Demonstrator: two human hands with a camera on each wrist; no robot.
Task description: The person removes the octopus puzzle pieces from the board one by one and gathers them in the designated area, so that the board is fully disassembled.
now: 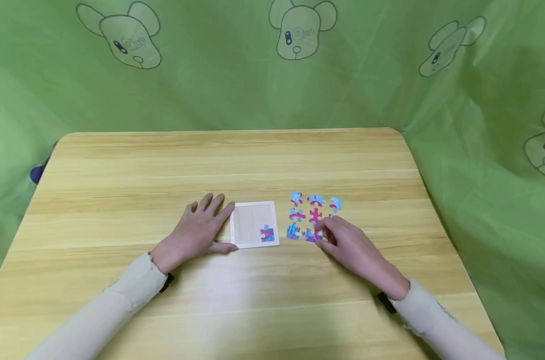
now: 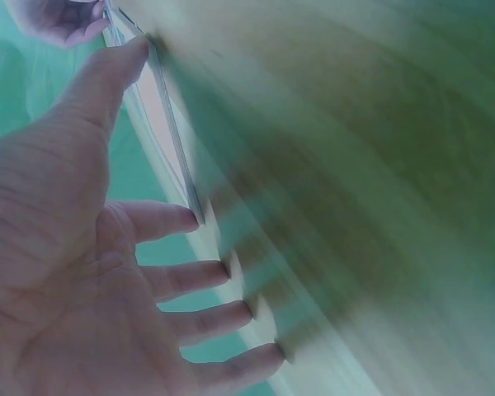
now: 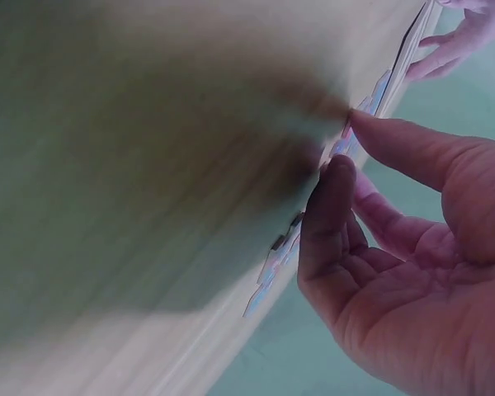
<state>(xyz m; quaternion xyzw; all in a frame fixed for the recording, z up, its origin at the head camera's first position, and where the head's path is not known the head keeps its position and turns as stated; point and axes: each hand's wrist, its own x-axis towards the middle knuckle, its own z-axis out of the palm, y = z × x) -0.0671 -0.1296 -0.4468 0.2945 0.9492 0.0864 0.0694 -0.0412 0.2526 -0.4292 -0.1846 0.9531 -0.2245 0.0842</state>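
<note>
My left hand (image 1: 195, 231) lies spread on the table at the left side of a square wooden puzzle tray (image 1: 254, 204). Its thumb and index finger touch the tray's two left corners; the fingers are straight. One pink and blue jigsaw piece (image 1: 266, 234) sits in the tray's lower right corner. To the right of the tray, my right hand (image 1: 351, 245) pinches another jigsaw piece (image 1: 311, 235) by its edges between thumb and index finger. That piece is in the bottom row of a loose group and appears still at table level. The hand partly hides the pieces on the group's right side.
Several pink and blue jigsaw pieces (image 1: 315, 215) lie spaced in rows beside the tray. The wooden table (image 1: 236, 165) has rounded far corners. Green curtains (image 1: 236, 95) with mouse-like drawings hang behind and to the sides. A dark purple round object (image 1: 36, 174) shows past the left edge.
</note>
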